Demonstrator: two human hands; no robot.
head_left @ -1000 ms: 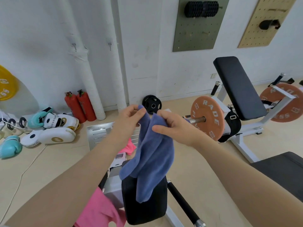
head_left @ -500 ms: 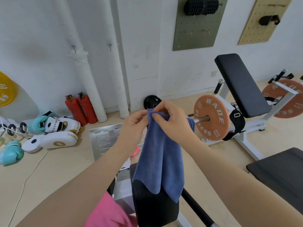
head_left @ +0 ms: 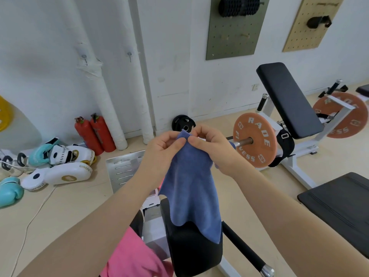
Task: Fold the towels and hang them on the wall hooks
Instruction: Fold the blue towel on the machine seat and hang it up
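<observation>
Both hands were raised in the middle of the scene, holding a blue terry-cloth towel (head_left: 189, 188) by its top edge. The left hand (head_left: 162, 150) pinched the upper corner between thumb and curled fingers, and the right hand (head_left: 211, 148) pinched the same edge just beside it, the two thumbs almost touching. The towel hung down from the hands in loose folds, its lower edge draped in front of a black padded roller (head_left: 195, 252) on the near side. A pink cloth (head_left: 131, 254) lay at the near left, below the left forearm. On the white far wall, two small metal hooks (head_left: 85, 59) were fixed at upper left, well apart from the towel, the second hook (head_left: 129, 55) to the right of the first. Beneath them two red fire extinguishers (head_left: 94, 134) stood against the wall beside white wrapped pipes (head_left: 103, 92). White and teal boxing gloves (head_left: 58, 162) lay on the floor at far left. To the right stood a black padded weight bench (head_left: 287, 100) with an orange weight plate (head_left: 254, 139) on its bar.
</observation>
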